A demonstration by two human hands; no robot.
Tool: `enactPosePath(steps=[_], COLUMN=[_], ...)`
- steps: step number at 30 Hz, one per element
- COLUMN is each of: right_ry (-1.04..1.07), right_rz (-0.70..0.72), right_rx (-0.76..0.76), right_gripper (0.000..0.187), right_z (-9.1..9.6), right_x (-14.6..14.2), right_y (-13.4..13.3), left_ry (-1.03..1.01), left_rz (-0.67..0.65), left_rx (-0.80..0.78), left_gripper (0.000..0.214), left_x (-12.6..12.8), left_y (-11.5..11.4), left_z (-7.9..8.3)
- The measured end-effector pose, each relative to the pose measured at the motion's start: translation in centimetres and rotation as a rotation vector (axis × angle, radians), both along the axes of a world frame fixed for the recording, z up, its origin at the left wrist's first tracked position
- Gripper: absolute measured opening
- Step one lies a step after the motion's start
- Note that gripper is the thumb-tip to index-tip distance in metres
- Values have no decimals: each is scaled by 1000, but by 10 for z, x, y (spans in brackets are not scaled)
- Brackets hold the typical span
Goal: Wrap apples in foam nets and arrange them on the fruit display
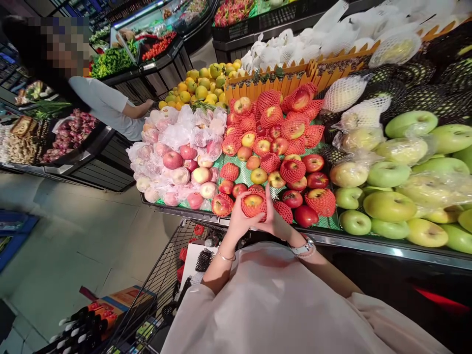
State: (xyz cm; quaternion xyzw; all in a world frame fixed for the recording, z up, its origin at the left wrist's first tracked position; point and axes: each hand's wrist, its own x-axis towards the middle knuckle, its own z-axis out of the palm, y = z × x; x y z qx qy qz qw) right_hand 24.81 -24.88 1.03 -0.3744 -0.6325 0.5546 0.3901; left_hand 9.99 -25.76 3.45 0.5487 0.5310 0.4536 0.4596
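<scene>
An apple in a red foam net sits between my two hands at the front edge of the fruit display. My left hand wraps its left side, and my right hand closes round its right side. Red-yellow apples, some bare and some in red foam nets, lie just beyond on a green mat. To the right of my hands are dark red apples and a netted apple. The palms and the underside of the held apple are hidden.
Pink apples in clear wrap lie to the left, green apples to the right. A wire shopping cart holding netting and other goods stands at my lower left. Beyond the display's left side stands another person. A low orange fence crosses behind the apples.
</scene>
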Motion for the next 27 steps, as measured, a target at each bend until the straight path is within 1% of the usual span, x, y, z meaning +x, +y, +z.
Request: enactPosePath(steps=[2, 4, 6, 8, 9, 11, 13, 15, 17, 20, 22, 24, 25, 26, 27], right_ry=[2, 28, 74, 85, 74, 30, -21, -63, -86, -109, -128, -145, -144, -135, -117], right_rz=[13, -14, -47, -81, -100, -152, -216, -264, -276, -256, -230, -196, -183, -177, -180], right_rx=[-13, 14, 54, 87, 102, 128, 154, 165, 158, 145, 156, 165, 162, 151, 133], right_gripper=[119, 106, 93, 86, 83, 77, 72, 66, 58, 49, 47, 47, 48, 49, 50], right_z=[1, 1, -1, -6, -9, -18, -27, -33, -35, -32, -32, -35, -38, -41, -44], right_x=[-1, -2, 0, 5, 9, 17, 25, 32, 38, 42, 41, 40, 40, 40, 40], right_y=[1, 2, 1, 0, 0, -2, -4, -7, -9, -10, -8, -7, -6, -6, -7], left_ry=[-7, 90, 298, 579, 734, 1025, 1228, 1312, 1297, 1160, 1022, 880, 822, 774, 736], left_rz=[67, 98, 90, 47, 10, -119, -286, -422, -471, -471, -483, -451, -401, -328, -233], left_rx=[42, 114, 207, 287, 301, 309, 310, 311, 300, 307, 352, 392, 410, 422, 430], left_gripper=[59, 59, 64, 69, 71, 71, 68, 65, 66, 68, 68, 68, 67, 66, 65], left_x=[-4, -13, -26, -37, -42, -50, -57, -64, -67, -62, -57, -60, -68, -80, -97], left_y=[19, 49, 89, 134, 155, 191, 212, 220, 219, 214, 214, 215, 213, 207, 197], left_z=[-3, 2, 9, 14, 15, 15, 11, 5, -4, -18, -22, -19, -16, -12, -9])
